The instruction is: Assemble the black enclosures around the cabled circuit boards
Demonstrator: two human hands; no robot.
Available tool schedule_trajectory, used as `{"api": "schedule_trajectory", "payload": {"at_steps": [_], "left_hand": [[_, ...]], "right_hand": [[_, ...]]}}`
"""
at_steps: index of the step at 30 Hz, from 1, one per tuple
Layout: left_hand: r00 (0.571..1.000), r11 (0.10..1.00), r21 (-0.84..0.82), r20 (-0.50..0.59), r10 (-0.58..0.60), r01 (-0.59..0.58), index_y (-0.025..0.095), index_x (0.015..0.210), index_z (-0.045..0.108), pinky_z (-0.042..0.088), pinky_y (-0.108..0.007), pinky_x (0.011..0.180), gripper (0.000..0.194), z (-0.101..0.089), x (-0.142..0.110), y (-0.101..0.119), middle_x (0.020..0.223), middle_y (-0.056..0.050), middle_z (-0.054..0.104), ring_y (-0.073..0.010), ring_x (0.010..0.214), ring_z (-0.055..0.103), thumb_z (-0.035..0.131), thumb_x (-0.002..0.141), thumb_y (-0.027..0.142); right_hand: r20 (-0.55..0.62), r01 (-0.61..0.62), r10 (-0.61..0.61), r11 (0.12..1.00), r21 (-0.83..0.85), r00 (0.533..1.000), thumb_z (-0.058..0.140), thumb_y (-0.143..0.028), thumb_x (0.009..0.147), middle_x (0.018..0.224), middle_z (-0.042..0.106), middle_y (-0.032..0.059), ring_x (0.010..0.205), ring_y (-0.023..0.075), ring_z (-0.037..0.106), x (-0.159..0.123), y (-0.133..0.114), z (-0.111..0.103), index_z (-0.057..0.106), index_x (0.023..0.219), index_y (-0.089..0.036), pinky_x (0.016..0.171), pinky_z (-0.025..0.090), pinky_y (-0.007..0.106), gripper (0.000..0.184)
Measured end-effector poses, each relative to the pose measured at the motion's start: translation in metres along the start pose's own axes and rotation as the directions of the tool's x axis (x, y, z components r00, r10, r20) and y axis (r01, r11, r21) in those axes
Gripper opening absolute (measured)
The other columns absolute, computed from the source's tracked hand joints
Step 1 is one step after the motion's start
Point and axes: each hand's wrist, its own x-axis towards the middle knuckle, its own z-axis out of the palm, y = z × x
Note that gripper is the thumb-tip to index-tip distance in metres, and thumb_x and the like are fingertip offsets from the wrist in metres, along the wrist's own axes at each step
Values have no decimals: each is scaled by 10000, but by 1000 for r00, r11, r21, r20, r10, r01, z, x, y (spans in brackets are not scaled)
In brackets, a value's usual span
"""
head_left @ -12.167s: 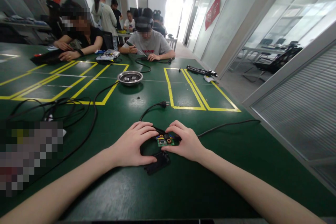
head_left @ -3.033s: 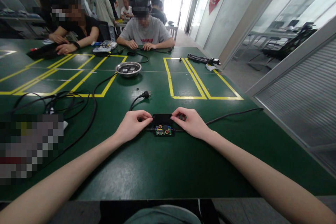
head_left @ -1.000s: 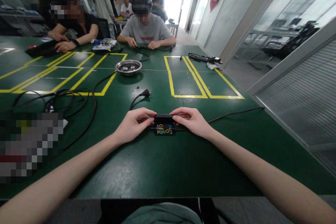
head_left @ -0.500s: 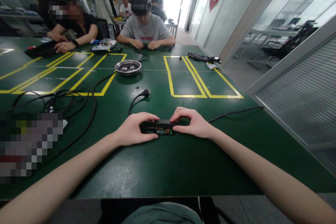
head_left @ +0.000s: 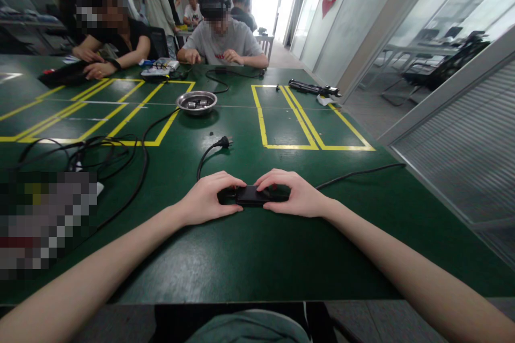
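A small black power adapter (head_left: 252, 195) lies on the green table (head_left: 241, 257) in front of me, its dark casing facing up. My left hand (head_left: 209, 196) pinches its left end between thumb and fingers. From the other side, my right hand (head_left: 295, 193) grips the right end with thumb and fingertips. No circuit board shows now. A black cord (head_left: 358, 171) runs off to the right from behind my right hand. Beyond my left hand lies a plug (head_left: 223, 142) on a short bent length of black cable.
A metal bowl (head_left: 197, 103) with small metal parts stands farther back. Tangled black cables (head_left: 108, 153) and a blurred-out object (head_left: 48, 220) are at the left. Yellow tape (head_left: 289, 147) marks rectangles. A folded black tripod-like item (head_left: 314, 88) lies back right. Co-workers sit across the table.
The green circuit board that showed in the adapter is now covered by its black casing. My right fingers have shifted slightly left over it. The co-worker opposite has lifted both hands.
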Motion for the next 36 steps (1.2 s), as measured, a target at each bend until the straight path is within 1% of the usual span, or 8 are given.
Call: {"api": "schedule_trajectory", "payload": {"at_steps": [7,11,16,21,25,31,34,36], "left_hand": [[999,998,44,0,-42,42,204,1147,738,567,-315,816,356,-1,1,3,1006,-45,761,-205,910,710,847,813,267],[998,994,88,-12,-58,59,199,1138,735,550,-308,781,340,-1,1,7,934,-30,741,-198,853,691,834,818,258],[999,992,121,9,-46,45,198,1130,704,533,-314,765,311,1,1,13,898,-22,716,-201,830,668,789,844,287],[999,990,131,20,-50,47,201,1064,680,522,-310,755,251,2,0,15,893,-20,708,-198,824,658,757,845,295],[999,992,122,29,-41,37,199,1061,676,515,-305,727,244,3,-1,17,876,-20,700,-194,797,653,735,858,320],[998,992,126,49,-27,20,198,1031,668,508,-304,715,222,4,-2,21,903,-30,713,-203,814,669,729,855,320],[996,974,224,90,-1,-20,190,1062,653,507,-321,740,297,7,-1,21,959,-50,731,-227,860,685,768,848,361],[992,946,318,126,28,-66,184,1082,650,498,-333,760,284,9,0,20,971,-60,739,-236,872,688,736,896,382]], "right_hand": [[10,-1,2,999,-51,1000,783,-206,857,1106,771,74,1018,225,703,0,0,0,705,1096,-215,913,567,397,252],[42,44,-39,992,-119,998,781,-173,826,1113,757,77,1010,231,688,2,0,2,681,1162,-214,903,564,402,352],[77,121,-105,963,-241,991,701,-92,742,1166,731,100,1042,253,662,4,-1,12,640,1224,-203,919,570,416,498],[93,124,-97,930,-346,991,662,-100,702,1137,718,118,1017,268,637,5,-4,21,620,1223,-180,890,575,416,528],[124,128,-86,910,-394,989,683,-127,727,1077,718,126,970,276,641,4,-3,22,614,1192,-162,841,575,417,471],[168,172,-114,906,-387,979,665,-178,887,1091,731,127,968,256,669,1,-1,19,604,1210,-171,834,554,383,328],[170,184,-123,889,-419,978,629,-199,921,1051,733,119,931,249,669,2,-3,19,610,1164,-173,820,539,369,245],[189,191,-116,876,-444,975,613,-219,936,1014,729,111,895,242,663,3,-4,20,614,1111,-178,800,529,360,180]]}}
